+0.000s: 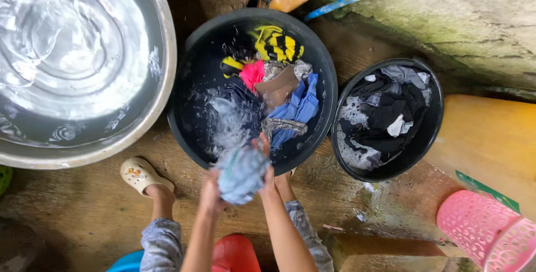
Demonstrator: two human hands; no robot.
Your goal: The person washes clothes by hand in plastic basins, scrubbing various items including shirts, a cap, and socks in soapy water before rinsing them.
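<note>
Two hands clutch one wet, pale blue cloth (242, 174) between them, held just above the near rim of the middle black tub (190, 48), so that whatever drips off falls back into the soapy water rather than onto the floor (78, 205). The left hand (211, 189) is closed around the cloth's left side and the right hand (267, 163) is wrapped around its right side, thumb up; the bundle is blurred, which suggests rubbing or wringing, though I cannot tell which. Inside that tub, a heap of other clothes sits pushed to the far side and right: a yellow-and-black striped garment (276, 43), a pink piece (252, 74), a brown piece (279, 86) and a blue garment (301, 104), leaving open foamy water near the person. To the right, well apart from the hands, a smaller black tub (432, 132) holds dark clothes (391, 110) in suds. To the left stands a large metal basin (162, 82) of clear, rippling water. A pink plastic basket (491, 233) lies at the lower right. The person crouches, a cream clog (139, 174) on one foot, knees on either side of the arms.
</note>
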